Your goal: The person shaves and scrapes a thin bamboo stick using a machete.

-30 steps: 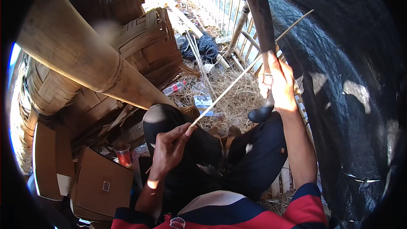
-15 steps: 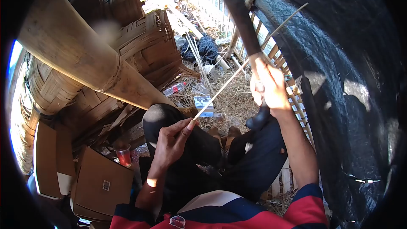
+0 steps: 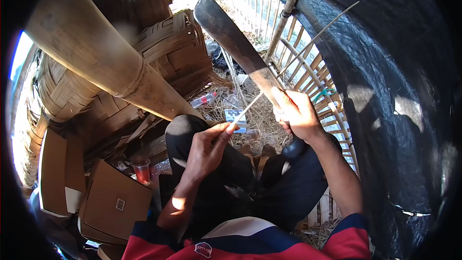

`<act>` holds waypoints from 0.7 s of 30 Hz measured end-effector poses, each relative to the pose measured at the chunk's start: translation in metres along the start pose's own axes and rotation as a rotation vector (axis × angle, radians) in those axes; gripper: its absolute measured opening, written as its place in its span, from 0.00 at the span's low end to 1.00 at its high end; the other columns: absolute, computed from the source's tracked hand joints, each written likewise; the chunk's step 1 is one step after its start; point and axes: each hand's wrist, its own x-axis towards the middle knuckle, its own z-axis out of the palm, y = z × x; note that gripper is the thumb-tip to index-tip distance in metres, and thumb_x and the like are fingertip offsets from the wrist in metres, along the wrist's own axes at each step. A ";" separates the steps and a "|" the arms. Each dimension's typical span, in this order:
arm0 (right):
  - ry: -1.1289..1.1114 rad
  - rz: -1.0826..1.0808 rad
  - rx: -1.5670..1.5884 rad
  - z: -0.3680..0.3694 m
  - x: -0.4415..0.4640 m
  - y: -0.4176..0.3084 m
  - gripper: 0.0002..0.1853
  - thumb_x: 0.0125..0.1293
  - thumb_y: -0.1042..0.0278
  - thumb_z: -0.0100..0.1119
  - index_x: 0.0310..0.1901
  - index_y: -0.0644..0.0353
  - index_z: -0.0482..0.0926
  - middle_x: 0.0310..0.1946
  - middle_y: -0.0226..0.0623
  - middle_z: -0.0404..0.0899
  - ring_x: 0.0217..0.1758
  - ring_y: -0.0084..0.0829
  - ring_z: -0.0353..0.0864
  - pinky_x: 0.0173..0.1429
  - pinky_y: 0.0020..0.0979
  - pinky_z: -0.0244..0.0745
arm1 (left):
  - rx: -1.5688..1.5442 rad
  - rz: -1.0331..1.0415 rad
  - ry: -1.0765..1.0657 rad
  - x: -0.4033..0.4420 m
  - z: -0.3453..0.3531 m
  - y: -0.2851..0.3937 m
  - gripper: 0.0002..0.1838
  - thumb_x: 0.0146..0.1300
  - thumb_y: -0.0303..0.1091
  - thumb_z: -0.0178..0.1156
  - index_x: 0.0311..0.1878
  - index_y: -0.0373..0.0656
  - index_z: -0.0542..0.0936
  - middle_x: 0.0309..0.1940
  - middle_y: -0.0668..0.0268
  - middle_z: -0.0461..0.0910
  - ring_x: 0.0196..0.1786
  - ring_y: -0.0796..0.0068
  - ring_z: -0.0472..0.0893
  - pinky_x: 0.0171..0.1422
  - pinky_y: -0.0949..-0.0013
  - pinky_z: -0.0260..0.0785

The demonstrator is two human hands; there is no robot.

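Note:
My left hand (image 3: 208, 148) pinches the near end of a thin bamboo strip (image 3: 248, 108) above my left knee. The strip slants up and to the right, passing behind the machete blade. My right hand (image 3: 299, 114) is wrapped round a machete (image 3: 231, 41), near where blade and handle meet. Its broad dark blade points up and to the left, and the black rounded handle end shows below my hand. The blade crosses the strip just above my right fingers; whether the edge touches it I cannot tell.
A thick bamboo pole (image 3: 110, 74) slants down at the left, before woven bamboo baskets (image 3: 173, 43). A cardboard box (image 3: 113, 200) and a cup of red drink (image 3: 142, 172) stand at lower left. Black plastic sheeting (image 3: 385, 130) and bamboo slats (image 3: 308, 74) line the right side.
The machete has swung from nearly upright to a leftward slant, showing more of its flat side. My right hand has come lower, and my left hand has shifted slightly right and up.

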 end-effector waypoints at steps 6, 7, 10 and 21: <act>0.103 0.035 0.075 0.000 0.002 -0.015 0.24 0.74 0.49 0.48 0.25 0.59 0.71 0.15 0.27 0.68 0.12 0.15 0.66 0.15 0.20 0.60 | 0.012 -0.022 0.008 -0.001 0.001 0.000 0.15 0.71 0.37 0.58 0.50 0.34 0.82 0.31 0.71 0.81 0.36 0.88 0.71 0.41 0.79 0.66; 0.061 0.023 0.052 0.001 0.001 -0.010 0.23 0.74 0.49 0.48 0.26 0.59 0.71 0.15 0.27 0.69 0.12 0.16 0.66 0.15 0.20 0.60 | 0.012 -0.018 0.007 0.002 0.004 -0.002 0.15 0.71 0.37 0.58 0.50 0.34 0.82 0.31 0.71 0.81 0.36 0.88 0.71 0.41 0.79 0.66; -0.077 0.034 -0.059 0.009 -0.001 -0.001 0.21 0.74 0.54 0.50 0.26 0.61 0.73 0.15 0.27 0.71 0.14 0.16 0.67 0.18 0.21 0.61 | -0.014 0.060 0.012 0.009 0.012 -0.005 0.14 0.71 0.37 0.57 0.50 0.35 0.82 0.34 0.70 0.83 0.38 0.89 0.72 0.43 0.79 0.67; 0.296 -0.037 0.163 -0.014 0.013 -0.015 0.21 0.73 0.47 0.49 0.39 0.60 0.74 0.16 0.28 0.69 0.11 0.17 0.65 0.13 0.21 0.59 | 0.175 0.031 -0.073 -0.009 0.011 0.003 0.13 0.72 0.31 0.54 0.53 0.34 0.80 0.40 0.62 0.85 0.43 0.86 0.76 0.50 0.77 0.68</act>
